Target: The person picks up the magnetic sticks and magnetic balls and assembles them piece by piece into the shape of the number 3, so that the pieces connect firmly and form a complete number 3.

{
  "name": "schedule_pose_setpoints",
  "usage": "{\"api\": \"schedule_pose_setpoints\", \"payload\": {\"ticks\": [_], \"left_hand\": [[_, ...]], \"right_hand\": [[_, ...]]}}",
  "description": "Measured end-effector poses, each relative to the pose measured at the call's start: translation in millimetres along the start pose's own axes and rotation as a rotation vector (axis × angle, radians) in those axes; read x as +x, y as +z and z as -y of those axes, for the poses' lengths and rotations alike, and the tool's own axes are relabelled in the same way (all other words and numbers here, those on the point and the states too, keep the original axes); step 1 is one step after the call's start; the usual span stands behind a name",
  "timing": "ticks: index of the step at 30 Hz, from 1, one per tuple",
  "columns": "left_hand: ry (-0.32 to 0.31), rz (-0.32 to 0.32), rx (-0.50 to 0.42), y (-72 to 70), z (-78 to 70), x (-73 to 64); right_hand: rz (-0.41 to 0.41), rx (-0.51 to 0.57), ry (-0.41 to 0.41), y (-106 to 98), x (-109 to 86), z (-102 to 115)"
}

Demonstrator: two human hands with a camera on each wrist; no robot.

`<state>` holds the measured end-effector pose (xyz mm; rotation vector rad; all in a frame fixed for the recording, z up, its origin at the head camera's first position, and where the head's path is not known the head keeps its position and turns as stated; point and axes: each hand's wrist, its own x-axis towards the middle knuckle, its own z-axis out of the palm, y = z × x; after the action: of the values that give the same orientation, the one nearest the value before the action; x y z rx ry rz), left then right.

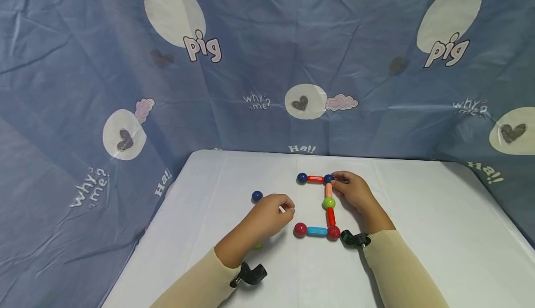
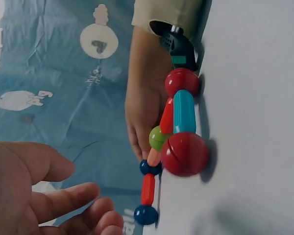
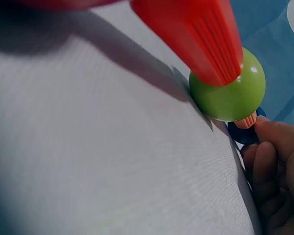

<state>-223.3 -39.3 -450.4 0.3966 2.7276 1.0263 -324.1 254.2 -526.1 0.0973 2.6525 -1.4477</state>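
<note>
Balls and rods are joined in a bracket shape on the table. Its far side has a blue end ball [image 1: 302, 178], a red rod [image 1: 315, 179] and a blue corner ball [image 1: 329, 178]. My right hand [image 1: 354, 193] pinches that corner ball between thumb and fingers. From there an orange rod [image 1: 328, 190], a green ball [image 1: 329, 203] and another red rod [image 1: 331, 217] run toward me. A red corner ball [image 1: 333, 232], a light blue rod [image 1: 317, 232] and a red end ball [image 1: 300, 230] form the near side. My left hand [image 1: 267, 216] hovers left of it, loosely bent and holding nothing.
A loose blue ball [image 1: 257, 196] lies just beyond my left hand. Something green [image 1: 257, 245] shows partly under my left wrist. The white table [image 1: 434, 206] meets a blue printed cloth [image 1: 259, 127] at the back and sides. Each sleeve carries a black wrist camera [image 1: 253, 274].
</note>
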Motion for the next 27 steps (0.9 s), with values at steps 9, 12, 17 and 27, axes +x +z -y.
{"api": "schedule_pose_setpoints", "payload": {"ticks": [9,12,17,27], "left_hand": [[0.018,-0.043,0.041,-18.5,36.8,-39.4],[0.014,-0.050,0.031,-20.7,46.3,-48.1],[-0.010,-0.069,0.032,-23.6,57.2,-64.3],[-0.076,-0.172,0.055,-29.6,73.9,-92.0]], "right_hand": [[0.025,0.058,0.020,-3,-10.2,-1],[0.082,0.070,0.006,-6,-16.8,1],[0.177,0.003,-0.038,-10,-32.2,6],[0.214,-0.046,-0.106,-7,-51.8,2]]}}
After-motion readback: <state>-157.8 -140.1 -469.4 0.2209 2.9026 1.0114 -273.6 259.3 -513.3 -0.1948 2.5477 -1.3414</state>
